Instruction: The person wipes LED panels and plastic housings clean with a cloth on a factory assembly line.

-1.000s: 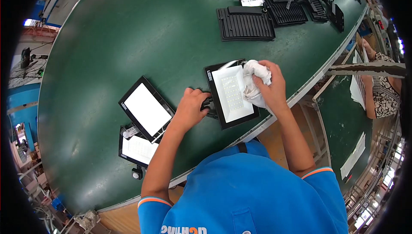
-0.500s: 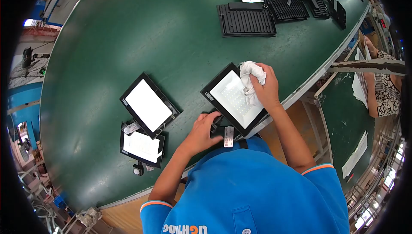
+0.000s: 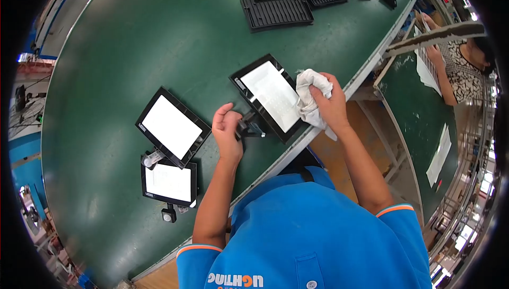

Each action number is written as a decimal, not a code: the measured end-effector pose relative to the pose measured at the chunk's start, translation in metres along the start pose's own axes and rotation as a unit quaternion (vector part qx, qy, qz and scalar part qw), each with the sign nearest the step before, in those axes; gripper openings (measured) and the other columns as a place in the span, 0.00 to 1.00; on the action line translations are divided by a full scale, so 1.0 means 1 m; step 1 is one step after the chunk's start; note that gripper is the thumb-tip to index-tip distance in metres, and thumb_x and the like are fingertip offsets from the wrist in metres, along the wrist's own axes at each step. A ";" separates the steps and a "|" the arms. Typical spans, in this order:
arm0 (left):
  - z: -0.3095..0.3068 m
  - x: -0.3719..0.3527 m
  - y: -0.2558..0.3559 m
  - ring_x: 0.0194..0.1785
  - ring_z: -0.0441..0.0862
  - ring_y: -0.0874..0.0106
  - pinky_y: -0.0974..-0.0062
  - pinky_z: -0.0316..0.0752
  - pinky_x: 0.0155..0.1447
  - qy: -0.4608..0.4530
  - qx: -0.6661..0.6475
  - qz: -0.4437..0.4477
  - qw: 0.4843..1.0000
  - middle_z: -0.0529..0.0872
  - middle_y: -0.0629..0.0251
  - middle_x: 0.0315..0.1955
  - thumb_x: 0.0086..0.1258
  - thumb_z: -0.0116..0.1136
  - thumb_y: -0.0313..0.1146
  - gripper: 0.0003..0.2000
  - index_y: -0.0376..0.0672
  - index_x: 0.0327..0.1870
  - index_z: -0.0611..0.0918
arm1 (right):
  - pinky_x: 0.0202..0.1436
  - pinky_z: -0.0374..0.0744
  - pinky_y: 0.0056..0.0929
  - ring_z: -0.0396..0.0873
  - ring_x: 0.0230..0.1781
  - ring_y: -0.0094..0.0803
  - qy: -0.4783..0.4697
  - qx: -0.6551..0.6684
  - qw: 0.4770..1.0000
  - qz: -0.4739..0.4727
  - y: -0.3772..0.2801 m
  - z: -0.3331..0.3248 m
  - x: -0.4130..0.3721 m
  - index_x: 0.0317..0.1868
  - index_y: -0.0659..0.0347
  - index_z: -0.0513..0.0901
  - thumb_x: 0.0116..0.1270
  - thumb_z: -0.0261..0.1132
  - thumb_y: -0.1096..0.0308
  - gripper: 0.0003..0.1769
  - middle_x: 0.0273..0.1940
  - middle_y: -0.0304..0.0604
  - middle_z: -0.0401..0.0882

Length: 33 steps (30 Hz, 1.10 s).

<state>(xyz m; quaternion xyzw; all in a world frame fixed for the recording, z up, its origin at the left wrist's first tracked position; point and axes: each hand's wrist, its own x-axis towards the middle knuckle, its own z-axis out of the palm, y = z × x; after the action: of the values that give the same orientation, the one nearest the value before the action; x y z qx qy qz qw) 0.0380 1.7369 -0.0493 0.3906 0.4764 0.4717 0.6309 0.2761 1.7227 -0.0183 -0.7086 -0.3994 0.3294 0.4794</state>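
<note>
A black-framed LED floodlight with a white panel lies tilted near the table's front edge. My left hand has its fingers curled at the black bracket and sensor part on the floodlight's left side; the exact grip is partly hidden. A crumpled white cloth is bunched in my right hand, at the floodlight's right edge. To the left, one more floodlight overlaps another, which has a small black sensor beside its lower edge.
Several black ribbed floodlights lie face down at the far side of the green table. Past the metal table edge on the right, a person holds papers by a second green table with a white sheet.
The floodlight has shifted left and away from the table edge. My left hand has moved up to its bracket. My right hand has drawn the cloth off the panel to the right edge.
</note>
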 end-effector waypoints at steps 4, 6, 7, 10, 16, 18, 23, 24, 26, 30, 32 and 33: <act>0.013 0.003 0.019 0.21 0.70 0.74 0.79 0.66 0.26 0.187 -0.269 -0.207 0.922 0.73 0.68 0.22 0.69 0.45 0.46 0.16 0.41 0.37 0.76 | 0.48 0.73 0.30 0.75 0.43 0.42 -0.027 -0.114 0.986 -0.120 0.000 0.000 -0.020 0.46 0.62 0.75 0.52 0.66 0.73 0.19 0.42 0.48 0.75; -0.004 0.001 0.018 0.18 0.68 0.75 0.79 0.61 0.21 0.034 -0.293 -0.261 0.919 0.73 0.68 0.22 0.69 0.45 0.46 0.15 0.43 0.31 0.74 | 0.46 0.74 0.31 0.75 0.42 0.45 -0.073 -0.142 0.969 -0.187 -0.007 0.003 -0.015 0.46 0.59 0.75 0.49 0.67 0.74 0.21 0.40 0.47 0.74; -0.002 0.002 0.018 0.17 0.70 0.73 0.80 0.55 0.17 0.067 -0.241 -0.248 0.936 0.73 0.67 0.21 0.68 0.45 0.50 0.18 0.45 0.25 0.72 | 0.45 0.74 0.32 0.75 0.42 0.45 -0.102 -0.155 0.963 -0.197 -0.011 0.007 -0.012 0.46 0.58 0.75 0.49 0.67 0.73 0.21 0.40 0.46 0.74; 0.000 0.008 0.030 0.18 0.70 0.75 0.82 0.54 0.17 0.150 -0.090 -0.229 0.958 0.72 0.68 0.18 0.68 0.45 0.51 0.19 0.45 0.25 0.72 | 0.43 0.75 0.35 0.74 0.42 0.45 -0.135 -0.173 0.947 -0.233 -0.015 0.018 -0.008 0.45 0.57 0.75 0.47 0.68 0.72 0.22 0.40 0.45 0.73; 0.031 0.032 0.038 0.36 0.80 0.49 0.57 0.75 0.36 0.247 0.576 -0.104 0.772 0.80 0.45 0.28 0.69 0.46 0.44 0.18 0.32 0.36 0.69 | 0.41 0.75 0.34 0.74 0.39 0.44 -0.195 -0.157 0.925 -0.286 -0.010 0.026 -0.007 0.45 0.58 0.74 0.44 0.69 0.74 0.24 0.39 0.45 0.73; 0.038 0.038 0.043 0.36 0.80 0.49 0.56 0.76 0.37 0.218 0.654 -0.080 0.720 0.81 0.45 0.29 0.68 0.47 0.44 0.18 0.32 0.36 0.69 | 0.39 0.74 0.34 0.74 0.39 0.44 -0.206 -0.142 0.926 -0.282 -0.009 0.025 -0.007 0.44 0.58 0.74 0.43 0.69 0.74 0.24 0.38 0.45 0.73; -0.017 0.035 0.063 0.25 0.82 0.68 0.80 0.75 0.25 0.017 0.225 -0.259 0.939 0.80 0.54 0.31 0.71 0.37 0.55 0.30 0.32 0.54 0.74 | 0.41 0.75 0.34 0.74 0.41 0.42 -0.214 -0.144 0.926 -0.274 -0.006 0.021 -0.002 0.43 0.56 0.75 0.43 0.71 0.69 0.23 0.38 0.43 0.73; -0.023 0.034 0.060 0.25 0.82 0.68 0.80 0.75 0.25 0.018 0.229 -0.263 0.937 0.80 0.54 0.31 0.71 0.37 0.55 0.30 0.32 0.54 0.74 | 0.41 0.75 0.34 0.74 0.41 0.42 -0.214 -0.140 0.928 -0.270 -0.006 0.022 -0.002 0.43 0.56 0.75 0.43 0.71 0.69 0.23 0.38 0.43 0.73; -0.033 0.031 0.053 0.26 0.82 0.67 0.78 0.75 0.27 0.005 0.062 -0.286 0.956 0.81 0.56 0.33 0.70 0.40 0.53 0.29 0.33 0.55 0.73 | 0.41 0.75 0.34 0.75 0.41 0.42 -0.209 -0.157 0.927 -0.268 -0.008 0.023 -0.003 0.43 0.56 0.75 0.43 0.71 0.70 0.24 0.38 0.43 0.73; -0.015 0.024 0.038 0.32 0.81 0.65 0.74 0.78 0.34 -0.052 -0.197 -0.226 0.953 0.78 0.49 0.42 0.68 0.53 0.41 0.26 0.32 0.61 0.65 | 0.41 0.75 0.34 0.75 0.40 0.42 -0.192 -0.171 0.935 -0.245 -0.007 0.026 -0.006 0.44 0.56 0.74 0.43 0.71 0.71 0.24 0.38 0.43 0.73; -0.021 0.025 0.036 0.31 0.81 0.66 0.74 0.78 0.33 -0.053 -0.201 -0.240 0.948 0.79 0.49 0.41 0.67 0.54 0.39 0.25 0.31 0.59 0.66 | 0.40 0.75 0.34 0.75 0.40 0.42 -0.190 -0.180 0.936 -0.235 -0.008 0.026 -0.007 0.44 0.55 0.74 0.44 0.70 0.71 0.24 0.38 0.42 0.73; -0.022 0.026 0.036 0.30 0.81 0.66 0.74 0.78 0.32 -0.047 -0.202 -0.253 0.945 0.80 0.49 0.39 0.67 0.55 0.37 0.24 0.29 0.56 0.66 | 0.41 0.75 0.34 0.75 0.41 0.42 -0.184 -0.184 0.936 -0.237 -0.008 0.027 -0.008 0.44 0.55 0.74 0.44 0.70 0.71 0.24 0.38 0.42 0.73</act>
<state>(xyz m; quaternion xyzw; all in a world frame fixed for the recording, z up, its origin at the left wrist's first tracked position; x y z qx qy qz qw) 0.0111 1.7722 -0.0264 0.1438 0.4242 0.3642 0.8165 0.2473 1.7289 -0.0188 -0.5964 -0.6901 0.2518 0.3235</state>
